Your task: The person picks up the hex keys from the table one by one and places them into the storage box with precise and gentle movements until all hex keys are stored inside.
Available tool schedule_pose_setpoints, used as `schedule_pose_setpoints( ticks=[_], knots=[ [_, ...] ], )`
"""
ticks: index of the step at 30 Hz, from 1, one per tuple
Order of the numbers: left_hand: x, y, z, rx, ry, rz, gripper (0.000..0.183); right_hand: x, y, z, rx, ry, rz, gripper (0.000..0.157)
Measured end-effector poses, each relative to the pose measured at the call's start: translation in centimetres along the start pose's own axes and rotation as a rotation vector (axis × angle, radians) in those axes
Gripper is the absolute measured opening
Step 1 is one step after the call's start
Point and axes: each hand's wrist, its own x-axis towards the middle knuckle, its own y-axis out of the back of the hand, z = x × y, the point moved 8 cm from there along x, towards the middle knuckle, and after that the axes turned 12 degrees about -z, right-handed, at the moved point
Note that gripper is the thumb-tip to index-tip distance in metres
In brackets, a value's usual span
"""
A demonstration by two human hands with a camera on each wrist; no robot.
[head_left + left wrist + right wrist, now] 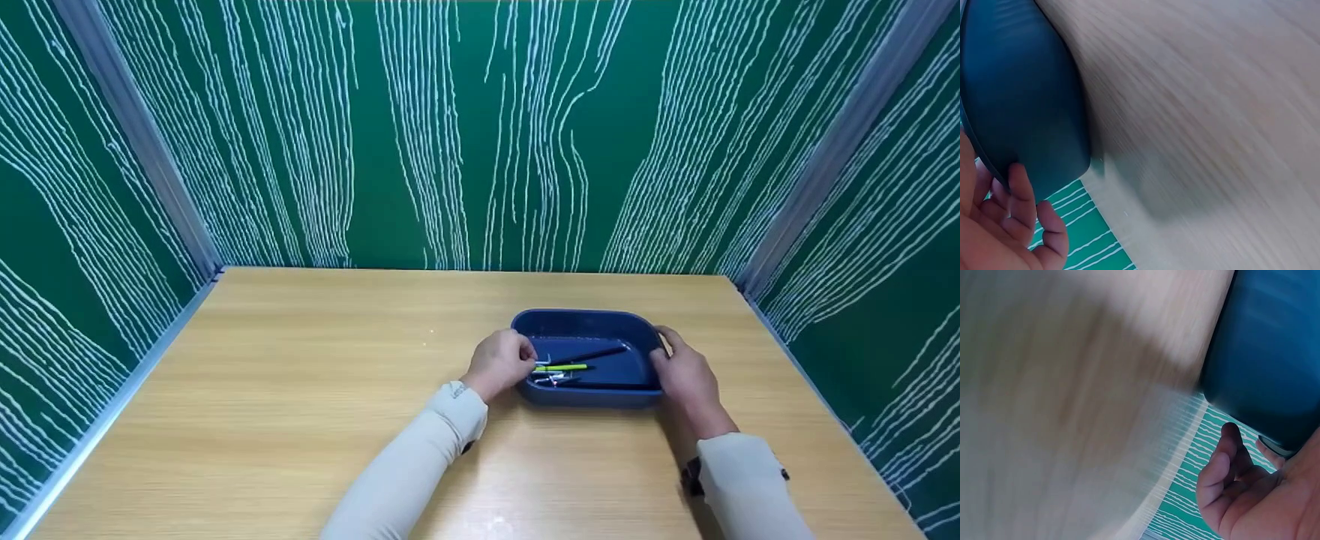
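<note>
A dark blue plastic bin point(585, 401) with rounded corners is at the right half of the table in the head view. My left hand point(502, 365) grips the rim at its left end, and my right hand point(686, 375) holds the right end, thumb over the rim. Inside lie a yellow-green pen point(562, 367), dark pen-like sticks point(600, 353) and small whitish pieces too small to identify. In the left wrist view, fingers point(1021, 185) curl at the bin's edge point(1027, 95). The right wrist view shows the bin's outer wall point(1269, 349) above curled fingers point(1216, 475).
The bin is over a light wood table point(300, 390). Green panels with wavy white lines point(495, 135) enclose the back and sides, with grey posts point(150, 142) at the corners.
</note>
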Motion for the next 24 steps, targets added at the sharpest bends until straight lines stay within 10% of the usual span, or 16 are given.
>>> schedule_pose_setpoints(
  ticks=[24],
  knots=[
    [0.74, -0.66, 0.61, 0.160, 0.135, -0.083, 0.021, 0.09, -0.41, 0.20, 0.029, -0.057, -0.070, 0.049]
  ],
)
